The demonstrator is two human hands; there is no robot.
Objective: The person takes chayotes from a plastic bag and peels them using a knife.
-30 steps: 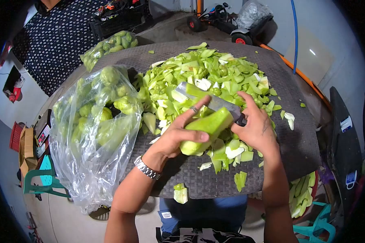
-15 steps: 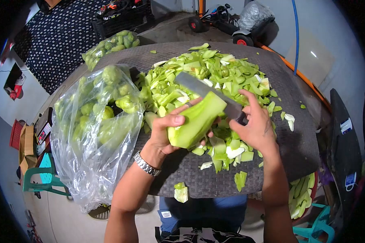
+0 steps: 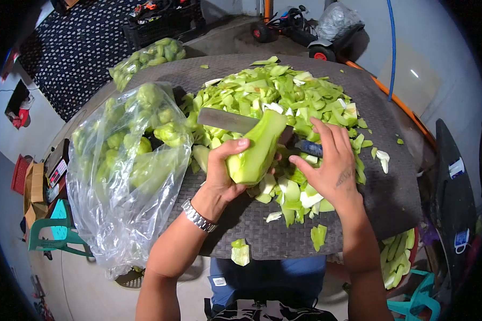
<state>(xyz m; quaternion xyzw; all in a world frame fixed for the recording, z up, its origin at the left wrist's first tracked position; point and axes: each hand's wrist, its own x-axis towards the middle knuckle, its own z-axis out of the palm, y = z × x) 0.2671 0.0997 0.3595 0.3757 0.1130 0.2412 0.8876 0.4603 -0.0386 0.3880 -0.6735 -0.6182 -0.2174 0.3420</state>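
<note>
At the frame's left, a clear plastic bag [image 3: 126, 176] holds green vegetables. At centre, the left hand [image 3: 220, 170] grasps a pale peeled vegetable [image 3: 258, 147] – the knife [image 3: 225, 120] passes behind it, before heaped peelings [image 3: 289, 88]. Right of centre, the right hand [image 3: 332, 168] spreads its fingers by the knife's dark handle [image 3: 310, 148] – whether gripping, I cannot tell.

Green vegetable [image 3: 260, 147] in the left hand [image 3: 220, 166], knife [image 3: 225, 120] behind it.
The right hand [image 3: 329, 163] is at the knife's handle [image 3: 310, 148]; peelings [image 3: 305, 96] heap toward the table's [image 3: 391, 192] far edge, and a clear bag [image 3: 118, 214] of vegetables overhangs its left edge.
</note>
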